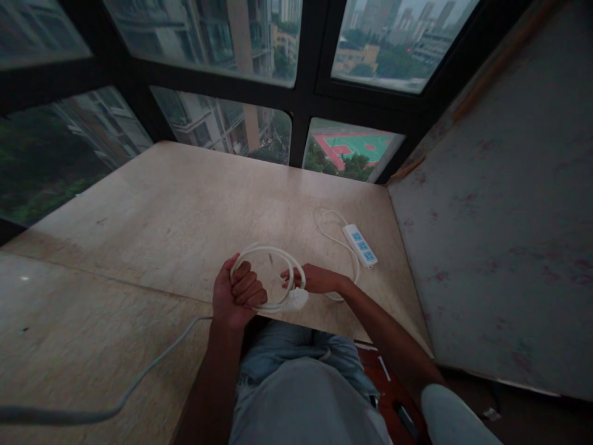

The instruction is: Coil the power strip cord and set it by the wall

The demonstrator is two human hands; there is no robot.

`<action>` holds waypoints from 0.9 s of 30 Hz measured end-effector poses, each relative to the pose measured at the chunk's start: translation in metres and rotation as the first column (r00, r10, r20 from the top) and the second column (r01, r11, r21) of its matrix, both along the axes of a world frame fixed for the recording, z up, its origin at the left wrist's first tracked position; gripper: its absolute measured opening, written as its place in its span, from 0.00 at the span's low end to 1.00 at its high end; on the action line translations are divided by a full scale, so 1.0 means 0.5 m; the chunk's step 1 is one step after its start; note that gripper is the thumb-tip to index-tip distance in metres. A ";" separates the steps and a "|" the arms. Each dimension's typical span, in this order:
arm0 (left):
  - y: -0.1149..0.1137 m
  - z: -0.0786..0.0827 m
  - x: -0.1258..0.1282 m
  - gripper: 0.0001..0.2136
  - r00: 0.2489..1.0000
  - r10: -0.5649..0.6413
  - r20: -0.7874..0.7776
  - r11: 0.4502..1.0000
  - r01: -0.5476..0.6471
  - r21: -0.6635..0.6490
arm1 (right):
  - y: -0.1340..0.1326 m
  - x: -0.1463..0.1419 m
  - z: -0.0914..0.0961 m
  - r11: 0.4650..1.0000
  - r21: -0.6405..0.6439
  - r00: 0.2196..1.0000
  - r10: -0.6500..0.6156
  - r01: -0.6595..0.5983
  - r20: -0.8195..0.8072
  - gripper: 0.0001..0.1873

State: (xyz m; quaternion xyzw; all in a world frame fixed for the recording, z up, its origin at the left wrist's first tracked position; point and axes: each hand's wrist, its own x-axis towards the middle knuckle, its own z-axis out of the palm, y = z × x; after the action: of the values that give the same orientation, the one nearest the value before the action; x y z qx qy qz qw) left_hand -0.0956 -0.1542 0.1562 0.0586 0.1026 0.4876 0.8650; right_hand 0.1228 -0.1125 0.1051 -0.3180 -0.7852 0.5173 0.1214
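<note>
My left hand is closed in a fist around a coil of white cable, held just above the near edge of the beige tabletop. A white plug hangs at the bottom of the coil. My right hand pinches the cable on the coil's right side. From there the cable runs on to a white power strip with blue sockets, lying flat on the table to the right.
A grey cord trails off to the lower left across the table. Large dark-framed windows stand behind the table. A stained grey wall panel closes the right side. My lap is below the table edge.
</note>
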 end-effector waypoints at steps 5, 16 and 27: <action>-0.007 0.013 0.014 0.24 1.000 -0.020 -0.021 1.000 0.021 0.009 | 0.062 -0.056 0.009 0.935 -0.343 0.968 -0.001 -0.088 -0.250 0.32; 0.011 0.013 0.003 0.23 0.998 0.054 -0.040 0.999 -0.054 -0.004 | 0.047 0.003 0.008 0.671 -0.662 0.913 0.055 -0.334 -0.404 0.43; 0.042 0.015 0.007 0.22 0.989 0.149 -0.013 0.989 -0.149 0.003 | 0.041 0.059 -0.004 0.659 -0.687 0.883 -0.071 -0.307 -0.464 0.39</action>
State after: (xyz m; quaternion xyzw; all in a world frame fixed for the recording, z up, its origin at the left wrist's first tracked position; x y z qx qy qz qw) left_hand -0.0920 -0.1334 0.1639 0.0550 0.1120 0.5506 0.8254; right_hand 0.1523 -0.0922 0.1034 -0.1568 -0.4738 0.8575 0.1251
